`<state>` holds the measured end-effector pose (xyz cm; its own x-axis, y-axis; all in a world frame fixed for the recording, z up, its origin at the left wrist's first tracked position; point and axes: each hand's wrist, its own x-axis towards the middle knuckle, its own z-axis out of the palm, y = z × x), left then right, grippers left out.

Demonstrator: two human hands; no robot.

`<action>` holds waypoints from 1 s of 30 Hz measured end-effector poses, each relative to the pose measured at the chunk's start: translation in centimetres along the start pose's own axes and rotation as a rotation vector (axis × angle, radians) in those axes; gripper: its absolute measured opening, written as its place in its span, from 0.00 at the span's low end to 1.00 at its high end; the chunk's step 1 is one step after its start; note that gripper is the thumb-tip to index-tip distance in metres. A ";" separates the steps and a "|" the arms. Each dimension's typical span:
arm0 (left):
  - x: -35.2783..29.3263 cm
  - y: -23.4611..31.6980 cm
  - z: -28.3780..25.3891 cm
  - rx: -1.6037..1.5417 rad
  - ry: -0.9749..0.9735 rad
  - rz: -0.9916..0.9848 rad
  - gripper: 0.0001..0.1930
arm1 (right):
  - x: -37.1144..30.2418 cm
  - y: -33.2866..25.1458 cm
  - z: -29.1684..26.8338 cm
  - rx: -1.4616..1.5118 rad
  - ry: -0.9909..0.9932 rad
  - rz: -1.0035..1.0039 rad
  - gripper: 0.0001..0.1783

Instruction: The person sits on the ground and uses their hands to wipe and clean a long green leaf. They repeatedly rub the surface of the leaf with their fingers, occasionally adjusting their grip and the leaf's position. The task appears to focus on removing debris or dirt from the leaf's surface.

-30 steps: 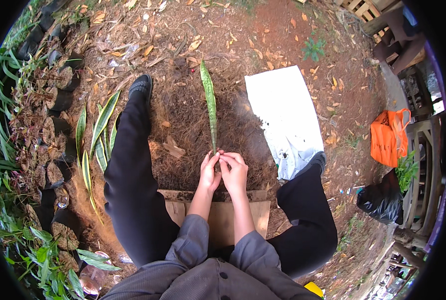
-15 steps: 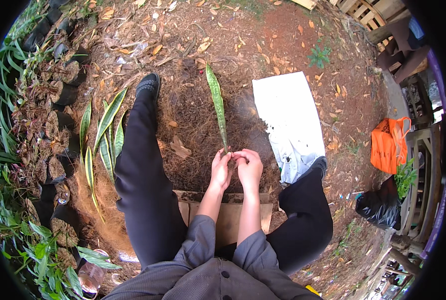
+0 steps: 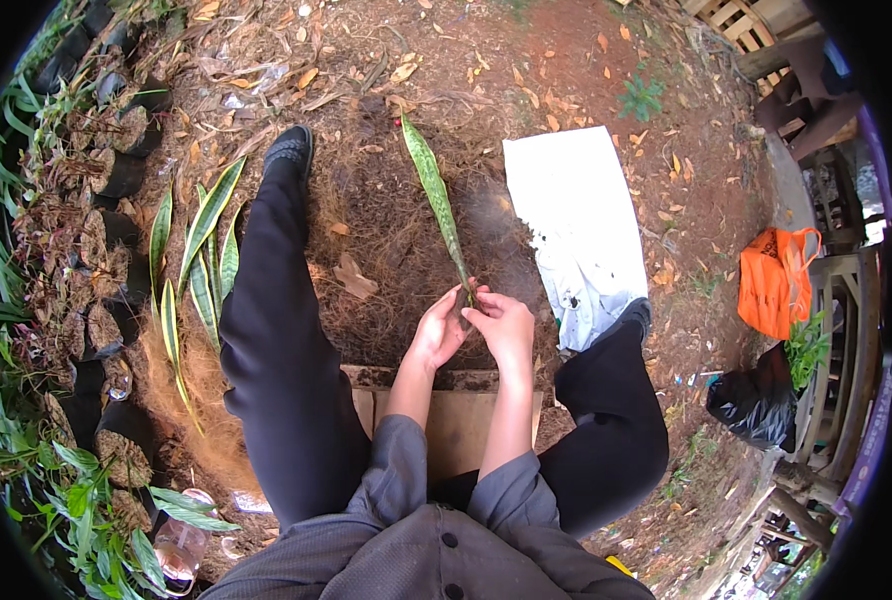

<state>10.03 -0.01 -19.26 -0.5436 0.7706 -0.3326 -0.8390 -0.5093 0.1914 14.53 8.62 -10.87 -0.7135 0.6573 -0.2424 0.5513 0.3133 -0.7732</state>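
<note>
Watching remotely, I saw the left hand (image 3: 442,332) pinching the leaf (image 3: 432,184) near its base, above fibrous brown soil (image 3: 381,245), and the right hand (image 3: 506,326) pinching the base's end; I judged a hard twist between them could snap that narrow part, or a loose hold could drop it. Its long axis ran slantwise, tip pointing forward and a little left.

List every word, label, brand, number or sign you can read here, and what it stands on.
Orange bag: dark printing on its side, which I won't copy out.
Purple strip at the right edge: pale marks like lettering, too small and blurred to read.
Nothing else shows text I can make out.
</note>
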 end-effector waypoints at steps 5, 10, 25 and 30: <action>0.3 -0.7 -0.2 -0.070 -0.083 -0.027 0.16 | -0.6 1.0 1.0 -0.085 0.124 -0.131 0.24; 0.0 -1.7 -1.1 -0.032 -0.037 0.067 0.13 | -0.7 2.1 1.5 -0.036 0.092 -0.040 0.20; 0.1 -2.9 -0.2 0.015 0.089 0.169 0.10 | -1.5 2.9 1.7 0.099 0.191 -0.030 0.15; 0.8 -2.4 0.1 0.007 0.139 0.186 0.09 | -2.9 3.0 2.6 0.276 0.326 -0.123 0.12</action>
<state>11.60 1.80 -19.90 -0.6810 0.6036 -0.4146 -0.7252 -0.6346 0.2673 17.17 5.85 -14.00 -0.5684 0.8224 0.0250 0.3032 0.2376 -0.9228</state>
